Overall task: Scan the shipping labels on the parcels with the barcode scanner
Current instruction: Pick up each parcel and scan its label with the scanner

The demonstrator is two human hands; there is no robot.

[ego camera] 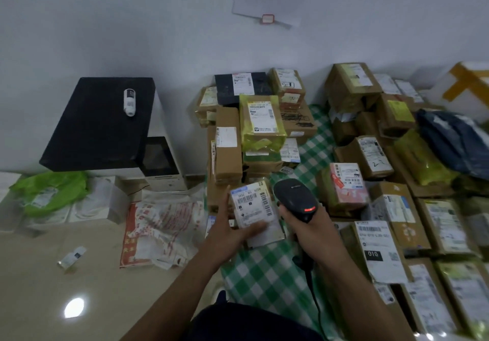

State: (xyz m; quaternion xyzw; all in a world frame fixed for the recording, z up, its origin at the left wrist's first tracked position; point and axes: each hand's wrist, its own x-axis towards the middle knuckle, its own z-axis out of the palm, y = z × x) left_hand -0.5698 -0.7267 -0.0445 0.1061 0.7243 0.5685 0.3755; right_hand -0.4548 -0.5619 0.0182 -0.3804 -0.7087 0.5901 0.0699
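Left hand [230,231] holds small parcel [255,212], label up. Right hand [307,225] grips scanner [293,198], red light on, just beside it. Scan seems under way. Many other parcels [370,153] around; can't tell which are done.

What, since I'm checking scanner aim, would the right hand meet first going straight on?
The right hand would probably meet the parcel stack ahead, passing beside the held parcel; depth is unclear.

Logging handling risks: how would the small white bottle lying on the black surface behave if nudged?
The white bottle looks cylindrical and lies on its side, so it would probably roll. Small, so likely light. The black surface under it looks smooth, offering little grip.
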